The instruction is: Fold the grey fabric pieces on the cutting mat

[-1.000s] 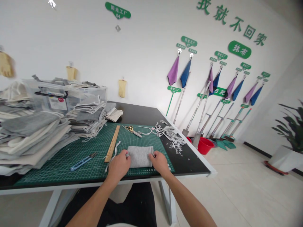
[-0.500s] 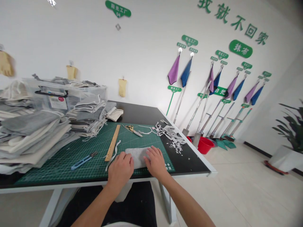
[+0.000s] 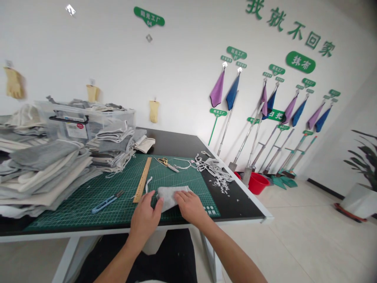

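Observation:
A small folded grey cloth (image 3: pixel 168 197) lies on the green cutting mat (image 3: pixel 118 188) near the table's front edge. At the cloth's left edge is my left hand (image 3: pixel 146 214), its thumb and fingers apart and nothing held between them. My right hand (image 3: pixel 190 205) rests on the cloth's right part with its fingers laid flat over it. Left of the cloth lie a grey fabric strip (image 3: pixel 148 184), a wooden ruler (image 3: pixel 142 180) and a blue cutter (image 3: pixel 106 202). Gold-handled scissors (image 3: pixel 167 164) lie behind it.
Stacks of grey and cream cloth (image 3: pixel 50 169) fill the left side, beside a clear plastic box (image 3: pixel 63 127). Fabric scraps (image 3: pixel 216 171) lie along the right edge. A red bucket (image 3: pixel 258 183) and mops stand by the wall.
My left hand has opened and come off the cloth slightly to the left. My right hand has moved left over the cloth, whose right part now sits tilted. The view has shifted slightly.

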Demonstrator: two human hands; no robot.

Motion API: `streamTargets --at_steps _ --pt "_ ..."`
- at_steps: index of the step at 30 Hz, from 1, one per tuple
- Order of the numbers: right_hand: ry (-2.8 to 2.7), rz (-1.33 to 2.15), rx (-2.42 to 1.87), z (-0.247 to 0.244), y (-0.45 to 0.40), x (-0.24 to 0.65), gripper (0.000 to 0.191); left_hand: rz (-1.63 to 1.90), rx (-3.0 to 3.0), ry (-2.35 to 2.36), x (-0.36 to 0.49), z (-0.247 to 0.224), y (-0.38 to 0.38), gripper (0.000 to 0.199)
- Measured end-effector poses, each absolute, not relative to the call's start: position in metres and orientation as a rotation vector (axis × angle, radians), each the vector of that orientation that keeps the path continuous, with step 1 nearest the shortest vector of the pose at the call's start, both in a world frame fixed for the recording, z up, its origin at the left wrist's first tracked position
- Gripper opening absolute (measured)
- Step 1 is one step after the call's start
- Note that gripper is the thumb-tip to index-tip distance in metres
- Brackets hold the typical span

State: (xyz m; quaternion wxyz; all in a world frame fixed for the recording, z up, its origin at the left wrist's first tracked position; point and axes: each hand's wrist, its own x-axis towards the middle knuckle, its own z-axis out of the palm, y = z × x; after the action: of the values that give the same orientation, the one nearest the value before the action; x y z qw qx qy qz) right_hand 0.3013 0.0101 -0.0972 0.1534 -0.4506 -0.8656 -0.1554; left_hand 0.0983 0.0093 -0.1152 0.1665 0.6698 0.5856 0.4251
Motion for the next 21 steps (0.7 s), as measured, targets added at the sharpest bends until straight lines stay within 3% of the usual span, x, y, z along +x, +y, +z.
streamTargets --at_steps 3,9,13,21 --pt "-2.316 -0.608 -1.185 -0.103 0.004 0.296 0.041 1.297 1.499 1.564 0.098 -0.11 0.009 0.066" --pt "-2.206 -0.684 -0.985 -0.108 -0.009 0.284 0.047 1.142 0.994 0.983 0.101 -0.087 -0.006 0.051" --pt "-2.278 -0.606 -0.991 -0.114 -0.007 0.283 0.047 1.213 1.137 0.995 0.093 -0.087 0.0 0.054" --pt "-2.223 -0.317 -1.43 -0.12 0.008 0.275 0.05 1.193 1.701 1.307 0.065 -0.084 0.014 0.036"
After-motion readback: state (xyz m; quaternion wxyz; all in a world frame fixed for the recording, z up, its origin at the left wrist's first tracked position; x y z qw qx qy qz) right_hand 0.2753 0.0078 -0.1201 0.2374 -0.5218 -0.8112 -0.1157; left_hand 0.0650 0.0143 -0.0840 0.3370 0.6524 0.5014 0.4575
